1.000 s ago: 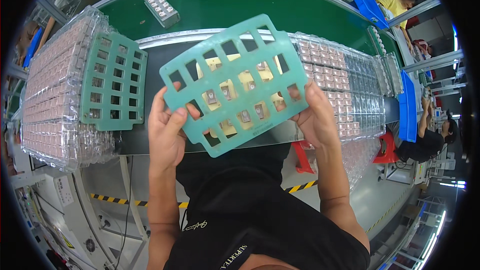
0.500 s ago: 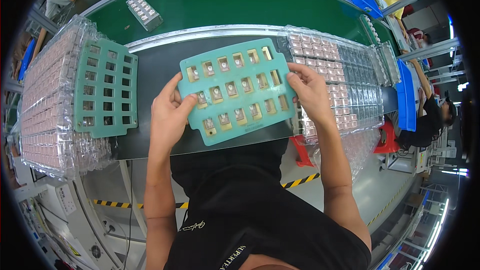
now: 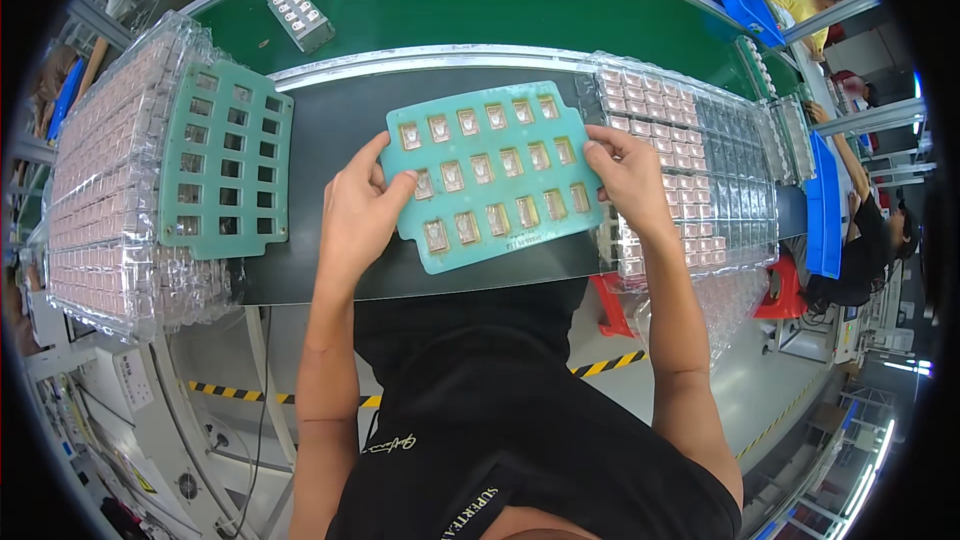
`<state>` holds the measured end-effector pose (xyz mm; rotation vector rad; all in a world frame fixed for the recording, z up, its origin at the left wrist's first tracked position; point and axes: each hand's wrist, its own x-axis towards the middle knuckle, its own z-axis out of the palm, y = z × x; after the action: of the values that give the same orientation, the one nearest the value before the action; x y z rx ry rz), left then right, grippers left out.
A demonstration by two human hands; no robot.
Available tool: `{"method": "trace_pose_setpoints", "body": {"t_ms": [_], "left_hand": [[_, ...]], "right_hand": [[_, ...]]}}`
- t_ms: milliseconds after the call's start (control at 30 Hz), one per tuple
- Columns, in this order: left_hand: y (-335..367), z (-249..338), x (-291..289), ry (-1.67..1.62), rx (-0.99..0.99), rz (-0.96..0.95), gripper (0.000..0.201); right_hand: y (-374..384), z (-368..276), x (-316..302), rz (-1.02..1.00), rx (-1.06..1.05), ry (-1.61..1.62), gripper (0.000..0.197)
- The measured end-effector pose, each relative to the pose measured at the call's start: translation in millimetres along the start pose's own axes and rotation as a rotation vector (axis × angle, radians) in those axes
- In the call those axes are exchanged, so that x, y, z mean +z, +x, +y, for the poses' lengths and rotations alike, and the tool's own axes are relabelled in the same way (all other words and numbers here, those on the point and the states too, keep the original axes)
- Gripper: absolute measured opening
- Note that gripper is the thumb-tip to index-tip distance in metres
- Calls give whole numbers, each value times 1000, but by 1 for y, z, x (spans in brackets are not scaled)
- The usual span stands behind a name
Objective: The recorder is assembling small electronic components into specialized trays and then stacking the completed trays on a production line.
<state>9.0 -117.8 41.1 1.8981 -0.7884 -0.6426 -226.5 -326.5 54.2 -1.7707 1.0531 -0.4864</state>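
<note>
Between my two hands is a teal tray-like plate point(image 3: 480, 145) with rows of rectangular pockets, and small metallic pieces sit in them. My left hand point(image 3: 362, 208) grips its left edge, thumb on top. At the opposite edge my right hand point(image 3: 632, 178) holds it, thumb over the rim and fingers behind. The plate tilts a little, its right side farther from me. To the left, a second teal plate point(image 3: 213, 168) with see-through openings leans on stacked clear plastic trays point(image 3: 110, 195) full of pinkish parts. More clear trays point(image 3: 690, 175), partly filled with pinkish parts, lie beside my right hand.
A dark work surface point(image 3: 330, 130) lies under the plate. Beyond a metal rail runs a green conveyor belt point(image 3: 450, 10), carrying a grey block with small metal pieces point(image 3: 298, 15). Blue bins point(image 3: 822, 205), a red stool point(image 3: 782, 290) and other people stand at the right.
The held plate has moved slightly right and turned flatter to my view, so its pockets show more from straight above. Both hands moved with it, still gripping. The whole view has shifted slightly.
</note>
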Motion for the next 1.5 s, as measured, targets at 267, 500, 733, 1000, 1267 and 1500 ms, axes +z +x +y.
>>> {"method": "trace_pose_setpoints", "body": {"t_ms": [267, 500, 733, 1000, 1267, 1500], "left_hand": [[2, 1, 1, -33, -20, -11, 60], [4, -2, -1, -13, -5, -20, 61], [3, -2, -1, -15, -3, -26, 61], [2, -1, -1, -6, -27, -38, 61], [4, -7, 0, -8, -19, -74, 61], [3, -8, 4, -178, -16, -102, 57]], "right_hand": [[1, -1, 1, -9, 13, -65, 36], [0, 2, 2, 8, -18, -75, 36], [-3, 3, 4, 19, -7, -59, 35], [-4, 1, 2, 11, 0, -107, 37], [-4, -2, 1, 15, -44, -225, 38], [-6, -8, 1, -9, -64, -238, 37]]}}
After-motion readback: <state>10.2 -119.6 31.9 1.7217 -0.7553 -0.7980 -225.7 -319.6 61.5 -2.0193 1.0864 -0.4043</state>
